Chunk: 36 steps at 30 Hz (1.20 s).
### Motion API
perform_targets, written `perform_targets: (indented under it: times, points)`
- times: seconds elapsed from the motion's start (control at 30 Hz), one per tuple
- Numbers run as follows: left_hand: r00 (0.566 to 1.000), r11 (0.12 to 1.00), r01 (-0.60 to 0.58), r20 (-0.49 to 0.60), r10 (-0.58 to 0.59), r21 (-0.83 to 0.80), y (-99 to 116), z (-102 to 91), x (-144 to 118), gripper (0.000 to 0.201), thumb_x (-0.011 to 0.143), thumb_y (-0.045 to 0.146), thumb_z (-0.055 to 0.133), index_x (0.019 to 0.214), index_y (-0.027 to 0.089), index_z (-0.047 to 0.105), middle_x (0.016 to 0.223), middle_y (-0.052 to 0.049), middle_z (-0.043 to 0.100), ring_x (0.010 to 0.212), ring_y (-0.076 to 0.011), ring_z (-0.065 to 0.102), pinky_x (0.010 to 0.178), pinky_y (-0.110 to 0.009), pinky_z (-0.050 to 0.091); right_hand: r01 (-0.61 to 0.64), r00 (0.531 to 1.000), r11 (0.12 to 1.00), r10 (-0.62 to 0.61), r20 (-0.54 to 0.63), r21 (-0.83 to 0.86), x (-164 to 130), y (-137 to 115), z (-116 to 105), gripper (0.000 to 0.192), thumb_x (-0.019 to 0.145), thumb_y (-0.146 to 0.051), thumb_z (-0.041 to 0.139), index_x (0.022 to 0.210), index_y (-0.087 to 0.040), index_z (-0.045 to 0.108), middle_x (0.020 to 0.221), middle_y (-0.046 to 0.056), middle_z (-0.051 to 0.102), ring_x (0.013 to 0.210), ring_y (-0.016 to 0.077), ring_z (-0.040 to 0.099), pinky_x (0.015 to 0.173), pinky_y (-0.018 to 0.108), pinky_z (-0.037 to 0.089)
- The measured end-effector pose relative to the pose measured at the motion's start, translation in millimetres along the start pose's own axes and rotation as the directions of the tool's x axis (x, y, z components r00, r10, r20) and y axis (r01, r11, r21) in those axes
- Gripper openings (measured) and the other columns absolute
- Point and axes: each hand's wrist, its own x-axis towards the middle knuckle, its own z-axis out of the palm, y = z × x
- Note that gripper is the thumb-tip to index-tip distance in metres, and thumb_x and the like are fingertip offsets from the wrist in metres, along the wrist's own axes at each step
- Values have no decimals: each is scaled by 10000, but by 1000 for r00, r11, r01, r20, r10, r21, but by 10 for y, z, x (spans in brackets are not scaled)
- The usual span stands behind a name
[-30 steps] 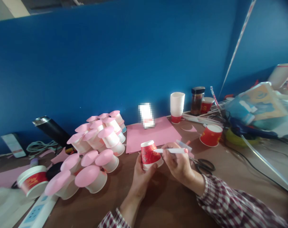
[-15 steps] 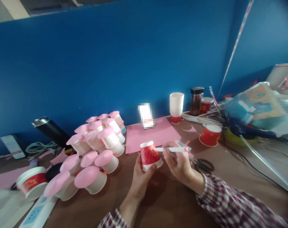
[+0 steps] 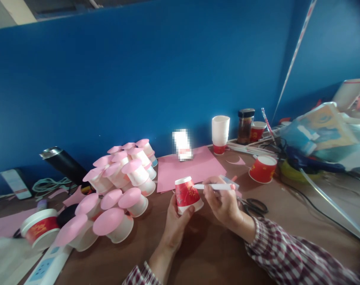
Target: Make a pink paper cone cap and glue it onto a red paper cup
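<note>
A small red paper cup [image 3: 186, 194] is held upside down above the brown tabletop [image 3: 203, 253], its white base uppermost and tilted a little away from the wearer. It is gripped from below by the left hand [image 3: 176, 221], whose thumb and fingers are wrapped about the cup's lower rim. A white pen-like stick with a reddish end [image 3: 214, 187] is pinched in the curled fingers of the right hand [image 3: 224, 204], lying nearly level, its white tip touching or just short of the cup's side; contact cannot be told for certain.

The step in hand is judged to be the working of the cup's wall with the stick's tip, whether by marking or by glue. For the next move a steady cup and a slow turn under the tip would be called for.

Left of the left hand, a pile of upturned white cups capped with pink discs [image 3: 120, 190] is stacked. Beyond both hands a pink paper sheet [image 3: 191, 168] lies flat. Scissors [image 3: 254, 206] rest just right of the right hand, and a second red cup [image 3: 263, 169] stands farther off.
</note>
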Motion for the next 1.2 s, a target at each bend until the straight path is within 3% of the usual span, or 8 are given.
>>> perform_targets:
  times: [0.5,0.87,1.2]
  points:
    - [1000,1000,-4,5,4,-2,3,8,7,612,633,399,757,1157,150,561,1025,-119,658,925,-258,620,876,-381,439,6,1000,1000,-6,-10,-7,-3,-4,12,110,891,-217,461,834,-180,547,690,20,619,560,131,585,509,227,475]
    - [999,1000,1,32,-2,5,-30,-3,22,606,623,400,766,1136,142,571,1018,-123,668,919,-264,626,896,-398,438,-54,999,989,54,2,135,-37,9,31,70,892,-212,468,886,-185,533,686,2,597,516,115,571,487,223,485]
    - [996,1000,-18,84,18,-7,-69,-68,20,586,706,343,716,1220,145,516,1074,-124,639,940,-244,604,884,-373,435,-39,999,998,38,17,55,8,-14,-9,114,898,-224,447,840,-180,535,667,9,583,559,133,578,516,230,474]
